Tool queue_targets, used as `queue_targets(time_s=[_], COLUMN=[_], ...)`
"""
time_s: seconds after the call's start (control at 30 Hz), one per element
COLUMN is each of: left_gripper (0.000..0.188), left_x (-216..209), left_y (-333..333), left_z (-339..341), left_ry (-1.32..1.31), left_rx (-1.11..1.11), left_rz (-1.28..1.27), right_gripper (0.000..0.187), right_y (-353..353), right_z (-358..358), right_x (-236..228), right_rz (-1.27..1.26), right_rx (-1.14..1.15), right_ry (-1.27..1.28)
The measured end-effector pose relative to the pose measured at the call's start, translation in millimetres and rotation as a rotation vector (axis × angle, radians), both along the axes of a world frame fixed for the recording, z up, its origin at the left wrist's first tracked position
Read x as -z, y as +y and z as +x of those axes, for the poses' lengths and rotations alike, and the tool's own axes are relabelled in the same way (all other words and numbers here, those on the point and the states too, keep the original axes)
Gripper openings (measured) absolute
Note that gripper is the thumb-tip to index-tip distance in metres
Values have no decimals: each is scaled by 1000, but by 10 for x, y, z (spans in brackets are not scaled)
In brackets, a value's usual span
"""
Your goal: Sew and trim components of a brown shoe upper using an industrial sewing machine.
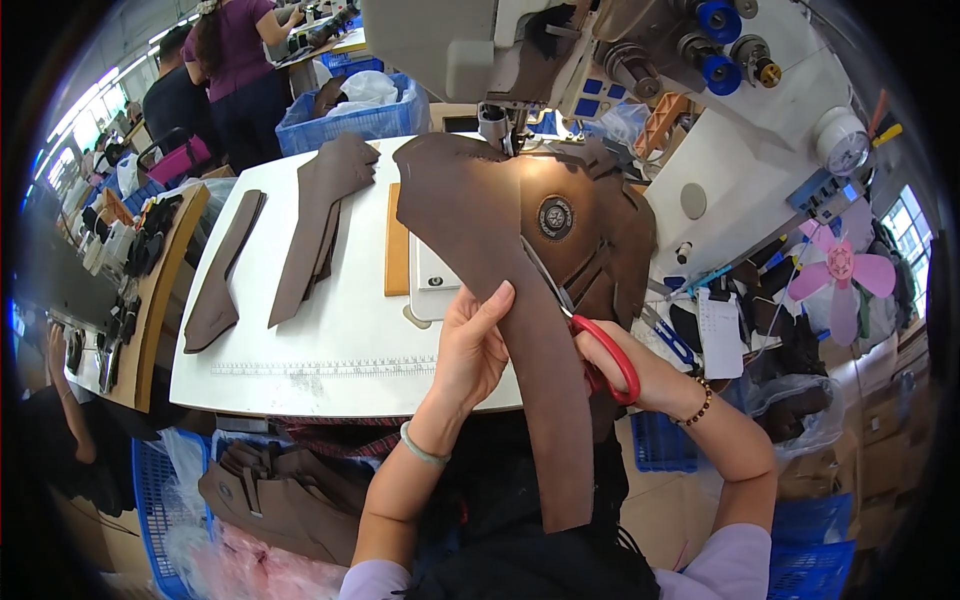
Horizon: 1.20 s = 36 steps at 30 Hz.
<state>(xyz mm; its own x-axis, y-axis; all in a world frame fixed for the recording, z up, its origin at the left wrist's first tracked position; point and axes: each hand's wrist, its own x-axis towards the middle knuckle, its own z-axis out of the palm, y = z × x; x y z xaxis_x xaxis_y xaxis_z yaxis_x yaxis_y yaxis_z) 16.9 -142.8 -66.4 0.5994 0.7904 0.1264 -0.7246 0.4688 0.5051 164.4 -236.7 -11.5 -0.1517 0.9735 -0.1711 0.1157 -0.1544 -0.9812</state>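
Note:
A long brown leather piece (475, 225) stretches from under the sewing machine's needle area (508, 132) down toward my lap. My left hand (470, 345) pinches its left edge, thumb on top. On its right side my right hand (635, 372) is closed round red-handled scissors (622, 362), whose blades point up toward the needle along the leather. Beyond the blades lies another brown leather panel (560, 180) with a round black badge, lit by the machine lamp. Whether the two pieces are joined at the needle cannot be made out.
Several cut leather pieces (325, 220) lie on the white table (260, 390) at left. A blue crate (160, 510) with leather panels stands below. Blue-handled snips (668, 335), a pink fan (842, 262) and thread spools are at right. Other people (240, 80) work at far left.

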Motion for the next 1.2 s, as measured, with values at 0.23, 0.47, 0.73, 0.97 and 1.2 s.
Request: queue_targets(time_s=[0.23, 0.47, 0.73, 0.97, 1.2], left_gripper=[21, 21, 21, 17, 17], left_x=[42, -67, -225, -232, -203], left_y=[48, -25, 358, 392, 342], left_z=[-14, 11, -330, -273, -224], left_ry=[-19, 14, 309, 244, 294], left_rx=[71, 21, 71, 13, -44], left_rz=[46, -19, 201, 218, 184], right_gripper=[30, 14, 18, 20, 18], right_y=[63, 84, 83, 146, 227], right_z=[-9, -102, -215, -319, -407], right_x=[12, 191, 272, 609, 549], right_rz=[39, 202, 271, 477, 217], right_rx=[20, 134, 112, 47, 89], right_ry=[-5, -55, 90, 227, 424])
